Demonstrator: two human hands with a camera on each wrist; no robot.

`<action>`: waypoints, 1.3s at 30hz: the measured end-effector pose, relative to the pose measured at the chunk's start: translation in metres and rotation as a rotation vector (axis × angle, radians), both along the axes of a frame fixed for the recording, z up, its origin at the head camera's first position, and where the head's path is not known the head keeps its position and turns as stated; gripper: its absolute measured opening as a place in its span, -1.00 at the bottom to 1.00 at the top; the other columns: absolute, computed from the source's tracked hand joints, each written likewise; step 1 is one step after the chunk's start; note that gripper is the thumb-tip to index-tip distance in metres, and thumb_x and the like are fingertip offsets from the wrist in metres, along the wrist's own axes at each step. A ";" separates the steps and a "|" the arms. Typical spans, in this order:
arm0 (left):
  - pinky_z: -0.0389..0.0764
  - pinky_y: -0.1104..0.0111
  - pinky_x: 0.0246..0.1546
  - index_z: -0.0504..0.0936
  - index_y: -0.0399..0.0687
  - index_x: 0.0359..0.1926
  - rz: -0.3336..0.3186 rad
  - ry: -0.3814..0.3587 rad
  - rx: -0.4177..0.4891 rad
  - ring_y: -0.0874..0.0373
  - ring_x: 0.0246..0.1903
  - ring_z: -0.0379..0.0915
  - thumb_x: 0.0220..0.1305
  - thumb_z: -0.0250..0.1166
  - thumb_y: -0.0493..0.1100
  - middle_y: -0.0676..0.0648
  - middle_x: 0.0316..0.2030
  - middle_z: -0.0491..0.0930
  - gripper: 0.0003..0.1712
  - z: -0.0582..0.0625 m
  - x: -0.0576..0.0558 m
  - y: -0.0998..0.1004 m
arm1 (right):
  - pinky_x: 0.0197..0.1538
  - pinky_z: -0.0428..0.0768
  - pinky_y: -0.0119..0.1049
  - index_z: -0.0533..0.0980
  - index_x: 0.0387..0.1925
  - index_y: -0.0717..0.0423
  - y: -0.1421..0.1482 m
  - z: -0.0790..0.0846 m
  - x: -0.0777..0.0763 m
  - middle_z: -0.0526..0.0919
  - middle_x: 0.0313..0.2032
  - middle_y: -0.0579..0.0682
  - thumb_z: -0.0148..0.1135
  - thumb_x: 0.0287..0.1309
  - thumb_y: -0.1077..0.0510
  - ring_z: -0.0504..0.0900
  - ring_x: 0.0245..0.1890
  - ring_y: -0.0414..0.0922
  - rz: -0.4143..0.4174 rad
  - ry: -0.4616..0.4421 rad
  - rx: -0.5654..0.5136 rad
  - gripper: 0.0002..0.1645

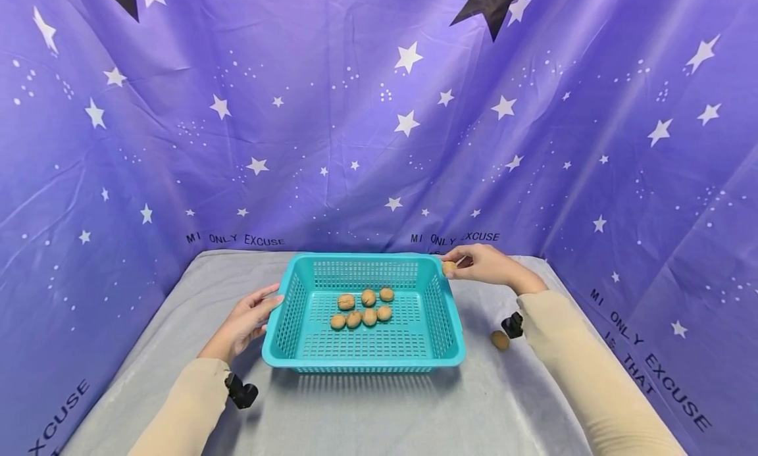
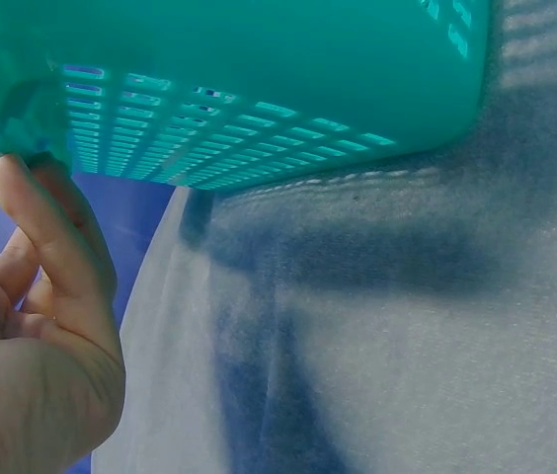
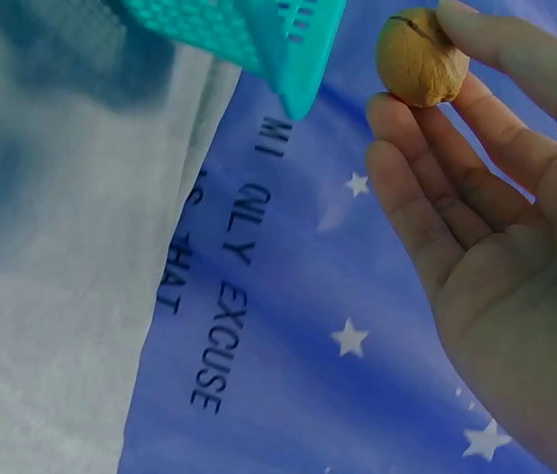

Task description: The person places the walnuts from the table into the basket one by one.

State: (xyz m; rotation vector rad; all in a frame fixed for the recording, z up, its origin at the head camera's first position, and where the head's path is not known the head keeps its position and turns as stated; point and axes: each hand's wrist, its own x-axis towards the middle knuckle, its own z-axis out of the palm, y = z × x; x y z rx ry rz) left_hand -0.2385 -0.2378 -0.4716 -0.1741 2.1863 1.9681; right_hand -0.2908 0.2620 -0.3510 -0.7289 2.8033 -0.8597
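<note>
A turquoise plastic basket (image 1: 364,362) with perforated walls stands on the grey cloth, several walnuts (image 1: 370,317) lying in two rows on its floor. My left hand (image 1: 245,321) holds the basket's left rim; in the left wrist view that hand's thumb and fingers (image 2: 46,232) pinch the rim. Beside the basket's back right corner, my right hand (image 1: 482,265) grips a single walnut (image 3: 419,61) between thumb and fingertips. That walnut is at rim height, outside the basket. Another walnut (image 1: 500,340) lies on the cloth to the basket's right, under the right forearm.
Grey cloth (image 1: 367,416) covers the table. A purple star-printed curtain (image 1: 331,147) with lettering surrounds the table at the back and sides. Small black wrist cameras (image 1: 241,391) are strapped to both sleeves.
</note>
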 end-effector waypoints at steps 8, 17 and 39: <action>0.63 0.33 -0.23 0.24 0.06 0.52 0.001 0.008 0.006 0.20 -0.12 0.63 0.34 0.33 0.18 -0.05 0.08 0.56 -0.15 -0.001 -0.001 0.000 | 0.06 0.60 -0.02 0.59 0.16 0.16 -0.025 0.002 -0.006 0.68 0.02 0.05 0.41 0.24 0.00 0.65 0.03 0.04 0.036 -0.035 0.021 -0.47; 0.62 0.31 -0.20 0.23 0.05 0.52 0.003 0.008 0.003 0.18 -0.07 0.62 0.35 0.32 0.18 -0.12 0.17 0.51 -0.16 0.001 -0.001 0.001 | 0.02 0.62 -0.11 0.60 0.14 0.16 -0.055 -0.007 -0.014 0.67 0.03 0.00 0.39 0.24 0.06 0.65 0.01 -0.02 0.088 -0.112 0.040 -0.52; 0.62 0.34 -0.24 0.22 0.07 0.53 0.003 0.007 0.000 0.20 -0.10 0.63 0.34 0.33 0.20 -0.10 0.15 0.52 -0.13 0.000 -0.001 0.001 | 0.03 0.60 -0.16 0.61 0.07 0.13 -0.112 -0.054 -0.031 0.66 -0.07 -0.05 0.41 0.24 0.14 0.61 -0.01 -0.09 0.005 -0.246 0.257 -0.63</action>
